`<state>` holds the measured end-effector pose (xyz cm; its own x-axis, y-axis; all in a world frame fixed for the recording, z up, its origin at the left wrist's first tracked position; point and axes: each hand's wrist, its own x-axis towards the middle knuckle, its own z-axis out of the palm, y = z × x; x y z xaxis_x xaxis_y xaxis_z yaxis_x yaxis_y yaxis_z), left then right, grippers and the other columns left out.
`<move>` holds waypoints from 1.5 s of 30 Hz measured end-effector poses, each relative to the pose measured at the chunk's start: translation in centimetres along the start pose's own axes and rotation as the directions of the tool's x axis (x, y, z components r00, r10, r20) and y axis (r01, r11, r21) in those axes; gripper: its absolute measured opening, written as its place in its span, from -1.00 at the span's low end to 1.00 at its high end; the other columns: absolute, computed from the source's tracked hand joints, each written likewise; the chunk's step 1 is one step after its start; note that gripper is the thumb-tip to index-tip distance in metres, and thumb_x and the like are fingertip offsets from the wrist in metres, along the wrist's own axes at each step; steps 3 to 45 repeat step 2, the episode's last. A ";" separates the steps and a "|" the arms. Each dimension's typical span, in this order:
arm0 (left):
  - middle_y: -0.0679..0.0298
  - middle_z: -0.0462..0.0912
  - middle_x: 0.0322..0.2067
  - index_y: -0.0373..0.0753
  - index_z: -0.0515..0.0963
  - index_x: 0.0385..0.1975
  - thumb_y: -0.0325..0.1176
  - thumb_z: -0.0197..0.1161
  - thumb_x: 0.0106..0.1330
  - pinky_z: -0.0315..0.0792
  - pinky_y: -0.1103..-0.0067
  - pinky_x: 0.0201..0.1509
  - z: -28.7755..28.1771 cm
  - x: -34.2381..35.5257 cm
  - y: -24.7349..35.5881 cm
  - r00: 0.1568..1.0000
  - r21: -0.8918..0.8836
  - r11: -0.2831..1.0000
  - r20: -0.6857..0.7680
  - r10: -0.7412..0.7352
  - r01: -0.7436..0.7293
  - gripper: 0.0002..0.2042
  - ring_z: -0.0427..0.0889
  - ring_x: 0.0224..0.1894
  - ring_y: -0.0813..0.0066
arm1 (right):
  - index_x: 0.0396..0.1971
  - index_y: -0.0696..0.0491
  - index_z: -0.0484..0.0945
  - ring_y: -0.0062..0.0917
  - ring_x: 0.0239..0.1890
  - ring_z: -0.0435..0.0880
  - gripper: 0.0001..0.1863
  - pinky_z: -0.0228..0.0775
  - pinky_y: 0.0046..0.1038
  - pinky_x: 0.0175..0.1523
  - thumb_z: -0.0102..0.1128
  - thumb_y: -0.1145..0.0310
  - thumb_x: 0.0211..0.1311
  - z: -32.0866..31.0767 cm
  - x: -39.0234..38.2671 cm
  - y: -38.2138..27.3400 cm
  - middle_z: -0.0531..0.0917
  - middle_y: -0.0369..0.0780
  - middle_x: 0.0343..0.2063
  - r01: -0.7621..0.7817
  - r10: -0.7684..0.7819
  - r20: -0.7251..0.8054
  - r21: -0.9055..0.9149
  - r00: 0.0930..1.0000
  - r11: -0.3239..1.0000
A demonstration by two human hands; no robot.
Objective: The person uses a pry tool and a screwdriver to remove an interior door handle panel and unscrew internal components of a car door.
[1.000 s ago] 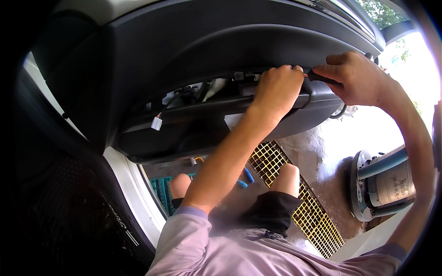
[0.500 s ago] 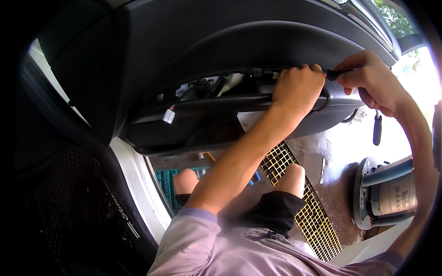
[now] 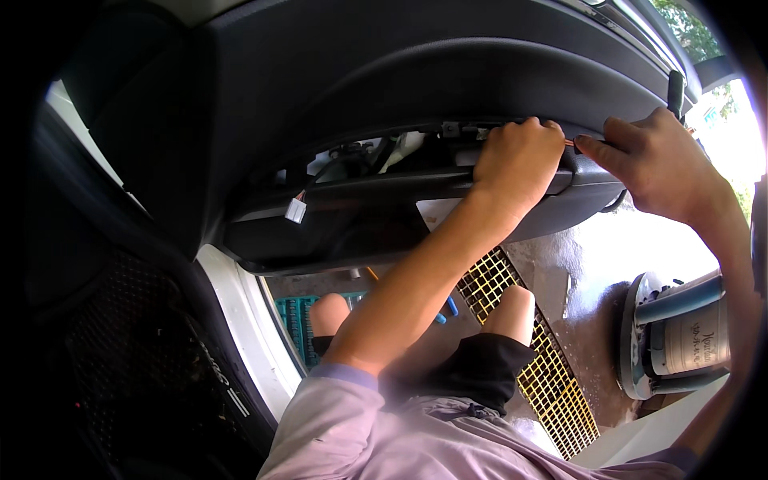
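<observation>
A black car door panel [image 3: 448, 72] spans the view, with a long opening [image 3: 436, 148] showing the inside of the door. My left hand [image 3: 520, 160] is closed in a fist at the opening's right end, its fingertips hidden. A thin reddish shaft [image 3: 569, 143] runs from beside its knuckles to my right hand [image 3: 668, 164], which is closed on a dark-handled screwdriver [image 3: 580, 144], mostly covered by the fingers. A second black tool handle [image 3: 677, 92] sticks up behind the right hand. From the opening's left end hangs a white wire connector [image 3: 295, 210].
Below the door are a yellow floor grating [image 3: 552, 376], a teal tool case [image 3: 296, 320] and blue handles [image 3: 452, 306]. A round-based stand with a pale bucket [image 3: 692, 344] is at right. The white door sill [image 3: 240, 308] runs along the left.
My right hand has turned over and moved slightly down; the spare tool's handle swung from hanging below it to pointing up. My left hand stays nearly in place.
</observation>
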<state>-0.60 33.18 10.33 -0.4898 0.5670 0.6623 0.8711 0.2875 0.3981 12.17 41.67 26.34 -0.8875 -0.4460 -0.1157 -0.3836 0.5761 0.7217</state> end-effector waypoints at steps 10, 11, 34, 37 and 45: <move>0.06 0.76 -0.34 -0.23 0.69 -0.28 -0.36 0.20 0.41 0.71 0.31 -0.15 0.0 0.0 -0.3 1.000 0.028 1.000 -0.022 -0.011 0.012 -0.85 0.81 -0.28 0.10 | -0.02 0.08 0.74 -0.40 -0.44 0.75 -0.52 0.53 -0.43 -0.35 0.41 0.54 -0.08 0.5 0.0 -0.1 0.68 -0.22 -0.45 -0.038 0.039 0.026 -0.023 0.999 0.999; 0.06 0.76 -0.34 -0.23 0.69 -0.28 -0.36 0.20 0.41 0.71 0.31 -0.15 0.0 0.0 -0.3 1.000 0.028 1.000 -0.022 -0.011 0.012 -0.85 0.81 -0.28 0.10 | -0.02 0.08 0.74 -0.40 -0.44 0.75 -0.52 0.53 -0.43 -0.35 0.41 0.54 -0.08 0.5 0.0 -0.1 0.68 -0.22 -0.45 -0.038 0.039 0.026 -0.023 0.999 0.999; 0.06 0.76 -0.34 -0.23 0.69 -0.28 -0.36 0.20 0.41 0.71 0.31 -0.15 0.0 0.0 -0.3 1.000 0.028 1.000 -0.022 -0.011 0.012 -0.85 0.81 -0.28 0.10 | -0.02 0.08 0.74 -0.40 -0.44 0.75 -0.52 0.53 -0.43 -0.35 0.41 0.54 -0.08 0.5 0.0 -0.1 0.68 -0.22 -0.45 -0.038 0.039 0.026 -0.023 0.999 0.999; 0.06 0.76 -0.34 -0.23 0.69 -0.28 -0.36 0.20 0.41 0.71 0.31 -0.15 0.0 0.0 -0.3 1.000 0.028 1.000 -0.022 -0.011 0.012 -0.85 0.81 -0.28 0.10 | -0.02 0.08 0.74 -0.40 -0.44 0.75 -0.52 0.53 -0.43 -0.35 0.41 0.54 -0.08 0.5 0.0 -0.1 0.68 -0.22 -0.45 -0.038 0.039 0.026 -0.023 0.999 0.999; 0.06 0.76 -0.34 -0.23 0.69 -0.28 -0.36 0.20 0.41 0.71 0.31 -0.15 0.0 0.0 -0.3 1.000 0.028 1.000 -0.022 -0.011 0.012 -0.85 0.81 -0.28 0.10 | -0.02 0.08 0.74 -0.40 -0.44 0.75 -0.52 0.53 -0.43 -0.35 0.41 0.54 -0.08 0.5 0.0 -0.1 0.68 -0.22 -0.45 -0.038 0.039 0.026 -0.023 0.999 0.999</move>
